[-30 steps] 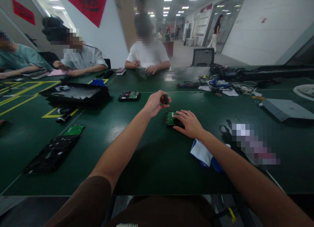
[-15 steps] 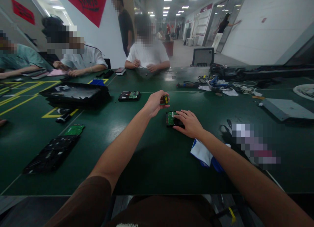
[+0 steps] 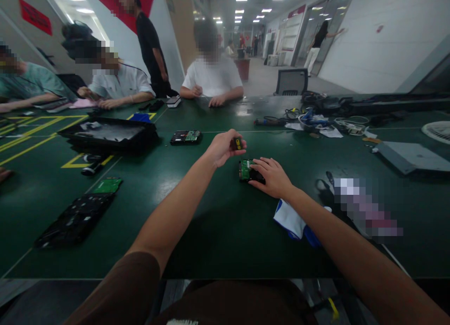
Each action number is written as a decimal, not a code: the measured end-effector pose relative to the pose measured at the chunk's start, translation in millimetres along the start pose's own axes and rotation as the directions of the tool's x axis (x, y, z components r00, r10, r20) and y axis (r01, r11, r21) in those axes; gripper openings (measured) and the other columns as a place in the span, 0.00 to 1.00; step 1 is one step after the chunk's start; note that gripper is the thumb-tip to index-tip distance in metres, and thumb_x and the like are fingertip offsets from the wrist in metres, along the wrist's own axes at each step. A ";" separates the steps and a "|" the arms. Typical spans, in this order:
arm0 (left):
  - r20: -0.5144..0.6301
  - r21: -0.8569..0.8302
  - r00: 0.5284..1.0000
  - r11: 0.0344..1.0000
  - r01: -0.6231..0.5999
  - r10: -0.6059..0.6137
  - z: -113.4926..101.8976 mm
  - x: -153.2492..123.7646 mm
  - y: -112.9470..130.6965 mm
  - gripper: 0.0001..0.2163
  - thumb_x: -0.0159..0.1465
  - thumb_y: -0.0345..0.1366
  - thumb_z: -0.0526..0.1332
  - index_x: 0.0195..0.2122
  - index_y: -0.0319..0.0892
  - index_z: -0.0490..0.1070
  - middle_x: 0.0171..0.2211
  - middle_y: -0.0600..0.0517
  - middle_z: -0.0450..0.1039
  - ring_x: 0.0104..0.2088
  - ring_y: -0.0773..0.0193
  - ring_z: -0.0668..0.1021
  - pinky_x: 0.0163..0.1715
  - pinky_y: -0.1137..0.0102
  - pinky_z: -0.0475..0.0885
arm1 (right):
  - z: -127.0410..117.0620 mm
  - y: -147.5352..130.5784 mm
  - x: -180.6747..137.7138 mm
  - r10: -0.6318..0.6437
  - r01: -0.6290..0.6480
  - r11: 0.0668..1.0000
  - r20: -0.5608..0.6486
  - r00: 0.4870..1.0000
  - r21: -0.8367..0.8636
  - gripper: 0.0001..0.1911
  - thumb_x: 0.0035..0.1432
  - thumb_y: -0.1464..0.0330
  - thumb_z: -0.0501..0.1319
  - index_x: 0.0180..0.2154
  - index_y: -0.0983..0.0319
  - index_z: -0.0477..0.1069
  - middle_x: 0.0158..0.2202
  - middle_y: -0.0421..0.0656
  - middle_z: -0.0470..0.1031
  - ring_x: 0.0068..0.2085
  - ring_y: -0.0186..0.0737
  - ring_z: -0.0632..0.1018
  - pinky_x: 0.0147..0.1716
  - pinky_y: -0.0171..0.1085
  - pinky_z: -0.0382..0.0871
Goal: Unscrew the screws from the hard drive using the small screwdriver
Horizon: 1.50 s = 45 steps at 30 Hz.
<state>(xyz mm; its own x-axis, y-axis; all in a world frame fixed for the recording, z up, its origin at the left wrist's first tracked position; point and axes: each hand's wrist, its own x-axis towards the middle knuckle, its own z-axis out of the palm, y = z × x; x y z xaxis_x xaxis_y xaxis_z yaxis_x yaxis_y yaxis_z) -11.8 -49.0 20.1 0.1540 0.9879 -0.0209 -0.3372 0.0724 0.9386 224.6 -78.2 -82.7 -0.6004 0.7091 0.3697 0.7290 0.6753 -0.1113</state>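
A small hard drive with a green circuit board (image 3: 246,170) lies on the dark green table (image 3: 218,222) in front of me. My right hand (image 3: 272,176) rests on its right side, fingers lying over it and holding it down. My left hand (image 3: 223,148) hovers just above and left of the drive, closed round a small black tool with a yellow spot (image 3: 237,143), probably a screwdriver handle. The tool's tip is hidden.
A white and blue cloth (image 3: 293,222) lies by my right forearm. A second drive (image 3: 185,137) and a black tray (image 3: 107,134) sit further back left; a green board (image 3: 106,186) and a black panel (image 3: 75,218) lie left. Cables (image 3: 309,119) clutter the far right. Several people sit opposite.
My hands have hardly moved; the left hand turned the tool so its yellow spot shows. A standing person in black behind the seated people has walked leftwards.
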 end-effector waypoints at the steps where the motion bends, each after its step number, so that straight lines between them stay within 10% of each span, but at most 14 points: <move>1: 0.003 -0.025 1.000 1.000 0.009 -0.009 0.2 0.4 -0.1 0.05 0.62 0.36 0.63 0.34 0.39 0.74 0.33 0.45 0.78 0.36 0.60 0.81 0.40 0.63 0.80 | 0.0 0.0 0.0 0.000 0.000 1.000 -0.002 1.000 0.000 0.30 0.67 0.47 0.60 0.64 0.54 0.68 0.70 0.47 0.67 0.70 0.62 0.64 0.69 0.68 0.53; 9: -0.062 0.116 0.993 0.989 -0.093 0.100 -3.5 5.1 -2.5 0.08 0.63 0.37 0.62 0.34 0.39 0.78 0.31 0.47 0.76 0.30 0.65 0.76 0.28 0.73 0.72 | -0.7 0.2 0.3 0.004 -0.004 1.000 0.010 1.000 0.007 0.31 0.66 0.46 0.60 0.65 0.53 0.68 0.70 0.46 0.66 0.70 0.63 0.64 0.69 0.69 0.53; 30: 0.008 0.028 0.998 0.997 -0.070 0.070 -1.6 1.0 -1.3 0.08 0.63 0.36 0.62 0.37 0.38 0.77 0.32 0.46 0.77 0.34 0.62 0.79 0.37 0.67 0.78 | -4.9 6.0 1.3 -0.006 0.003 0.997 0.046 0.999 0.073 0.32 0.67 0.45 0.58 0.65 0.53 0.67 0.71 0.47 0.63 0.71 0.61 0.63 0.69 0.67 0.53; 45: 0.014 0.040 0.995 0.995 -0.095 0.094 3.1 -0.6 -2.6 0.07 0.63 0.37 0.63 0.34 0.37 0.76 0.33 0.46 0.77 0.34 0.63 0.78 0.36 0.68 0.77 | -22.5 -18.0 -37.6 0.006 -0.007 1.000 -0.160 0.987 -0.007 0.29 0.70 0.51 0.54 0.64 0.60 0.64 0.67 0.56 0.64 0.68 0.61 0.64 0.71 0.62 0.52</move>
<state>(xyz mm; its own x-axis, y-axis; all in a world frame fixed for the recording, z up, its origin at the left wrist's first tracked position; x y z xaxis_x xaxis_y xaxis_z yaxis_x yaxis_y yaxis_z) -8.1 -50.2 18.7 0.1340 0.9883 0.0725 -0.3131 -0.0271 0.9493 241.4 -121.6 -73.9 -0.5360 0.6712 0.5120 0.7352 0.6693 -0.1077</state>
